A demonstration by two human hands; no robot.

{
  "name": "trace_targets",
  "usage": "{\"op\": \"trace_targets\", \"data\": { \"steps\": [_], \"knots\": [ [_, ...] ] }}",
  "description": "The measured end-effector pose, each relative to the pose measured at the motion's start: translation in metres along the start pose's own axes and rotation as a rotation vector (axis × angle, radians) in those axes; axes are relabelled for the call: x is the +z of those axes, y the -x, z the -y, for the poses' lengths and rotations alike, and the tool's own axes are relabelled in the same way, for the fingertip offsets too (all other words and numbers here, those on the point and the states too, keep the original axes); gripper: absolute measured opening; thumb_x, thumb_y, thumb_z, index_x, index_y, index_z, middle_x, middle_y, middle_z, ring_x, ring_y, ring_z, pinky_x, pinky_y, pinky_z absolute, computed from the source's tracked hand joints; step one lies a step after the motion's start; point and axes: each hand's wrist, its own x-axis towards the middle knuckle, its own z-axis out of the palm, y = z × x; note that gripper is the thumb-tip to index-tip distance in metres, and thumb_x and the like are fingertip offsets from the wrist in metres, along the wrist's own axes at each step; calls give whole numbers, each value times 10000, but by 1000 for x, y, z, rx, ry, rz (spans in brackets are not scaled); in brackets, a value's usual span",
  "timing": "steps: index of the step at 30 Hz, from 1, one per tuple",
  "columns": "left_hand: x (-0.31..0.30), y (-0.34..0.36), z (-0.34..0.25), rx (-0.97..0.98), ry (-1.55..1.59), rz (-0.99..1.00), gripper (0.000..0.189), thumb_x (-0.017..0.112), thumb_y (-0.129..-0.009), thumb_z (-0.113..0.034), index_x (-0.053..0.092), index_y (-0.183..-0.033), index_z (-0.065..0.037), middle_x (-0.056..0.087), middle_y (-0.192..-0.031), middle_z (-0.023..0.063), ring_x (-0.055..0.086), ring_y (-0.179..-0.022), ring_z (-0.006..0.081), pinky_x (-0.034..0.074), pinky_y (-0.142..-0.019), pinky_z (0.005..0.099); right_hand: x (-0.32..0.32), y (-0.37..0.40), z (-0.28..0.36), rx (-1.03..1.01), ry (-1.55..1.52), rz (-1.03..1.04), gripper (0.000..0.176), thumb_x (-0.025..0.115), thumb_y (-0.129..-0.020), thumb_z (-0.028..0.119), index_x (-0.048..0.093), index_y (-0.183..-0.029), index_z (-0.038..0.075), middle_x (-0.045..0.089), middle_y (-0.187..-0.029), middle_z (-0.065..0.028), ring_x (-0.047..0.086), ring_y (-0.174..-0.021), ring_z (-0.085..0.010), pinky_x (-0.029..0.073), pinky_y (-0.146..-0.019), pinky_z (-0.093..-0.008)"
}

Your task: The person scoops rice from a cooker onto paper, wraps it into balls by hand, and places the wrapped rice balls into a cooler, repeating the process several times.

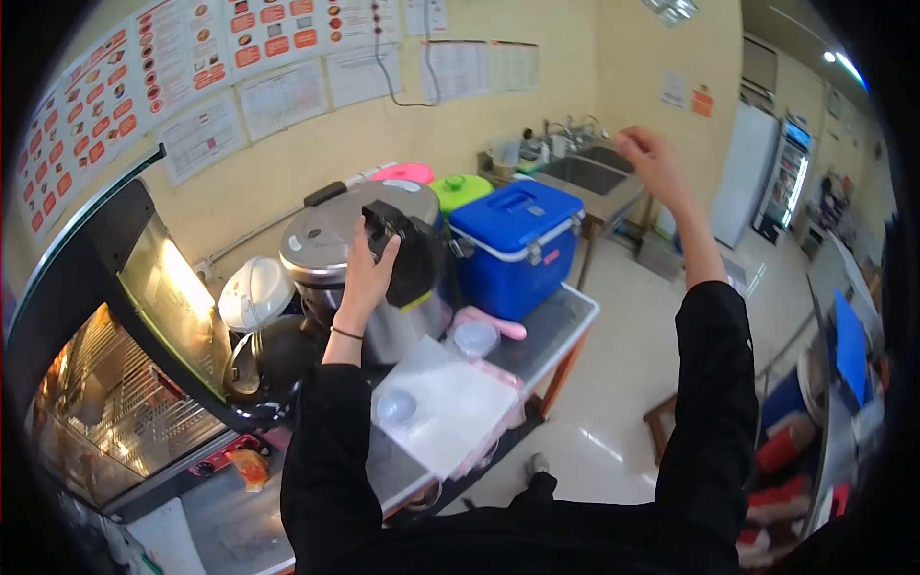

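Left hand grasping black cloth item, thumb and fingers around its upper part; item up in front of steel pot, left of blue cooler. Right hand raised well apart, fingers bent, can't tell if it pinches anything. Best: keep thumb grip firm, hold cloth clear of pot lid, bring right hand in for support, spread folds gently.

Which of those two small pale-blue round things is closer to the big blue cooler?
The upper round thing, beside the pink handle, is closer to the blue cooler; the lower round thing sits on the white sheet.
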Motion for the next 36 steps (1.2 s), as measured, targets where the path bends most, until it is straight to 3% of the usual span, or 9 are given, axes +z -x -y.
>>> {"op": "trace_targets", "data": {
  "steps": [2, 4, 8, 13, 19, 25, 30, 32, 36],
  "knots": [
    [18, -38, 27, -81, -27, 3, 647, 569, -807, -284, 241, -1299, -24, 465, -1124, 274, 486, -1028, 348, 382, -865, 370, 48, -29, -11, -135, 37, 159, 233, 508, -828, 229, 599, -882, 22, 602, -757, -119, 554, -723, -204, 432, -662, -300],
    [32, -51, 46, 165, -92, -33, 560, 562, -795, -107, 296, -1285, -68, 542, -1030, 202, 539, -943, 290, 418, -816, 345, 85, -46, -12, -396, 198, 293, 305, 544, -794, 301, 595, -923, 29, 584, -860, -162, 543, -840, -267, 425, -715, -356],
    [38, -55, 26, -96, 386, -90, 657, 557, -688, 119, 331, -1272, -81, 580, -956, 83, 542, -841, 123, 437, -734, 242, 193, -87, -82, -612, 151, 681, 681, 568, -712, 524, 437, -1198, 64, 437, -1178, -207, 411, -1102, -358, 361, -880, -411],
    [38, -71, -15, -360, 542, -254, 657, 589, -675, 117, 341, -1248, -85, 597, -854, 93, 565, -752, 132, 456, -679, 238, 316, -107, -106, -1208, -63, 537, 818, 540, -684, 597, 312, -1283, 89, 322, -1268, -213, 319, -1181, -358, 246, -953, -510],
    [9, -126, -39, -382, 309, -348, 654, 639, -698, 28, 320, -1258, -88, 595, -816, 79, 575, -742, 132, 459, -684, 231, 399, -143, -109, -1281, -400, 218, 690, 540, -674, 577, 439, -1149, 87, 432, -1080, -146, 430, -1018, -311, 294, -894, -499],
    [-41, -167, -95, -35, -255, -547, 619, 590, -808, -233, 262, -1308, -71, 438, -1191, 208, 439, -1104, 230, 344, -913, 311, 404, -254, -31, -867, -505, 68, 559, 554, -700, 525, 511, -1001, 57, 540, -827, -133, 528, -772, -331, 399, -724, -401],
    [-40, -50, -84, 122, -388, -697, 447, 557, -810, -150, 401, -1193, 20, 425, -1218, 138, 389, -1148, 235, 286, -960, 324, 480, -376, -6, -526, -745, 239, 436, 339, -892, 364, 488, -1081, 2, 495, -1128, -171, 465, -1028, -330, 347, -884, -364],
    [-32, 23, -47, -20, -437, -787, 345, 561, -806, -125, 471, -1111, 6, 474, -1124, 108, 447, -1052, 214, 322, -922, 311, 568, -421, -49, -553, -522, 306, 498, 224, -923, 340, 350, -1266, 2, 296, -1341, -171, 246, -1260, -252, 157, -1047, -315],
    [27, 163, 40, -738, -280, -1002, 315, 606, -788, -148, 508, -1063, -30, 484, -1074, 93, 478, -939, 167, 419, -766, 304, 611, -394, -64, 42, -1170, 738, 776, 208, -839, 619, 131, -1358, 48, 208, -1393, -79, 239, -1265, -216, 208, -1024, -324]
  ]
}}
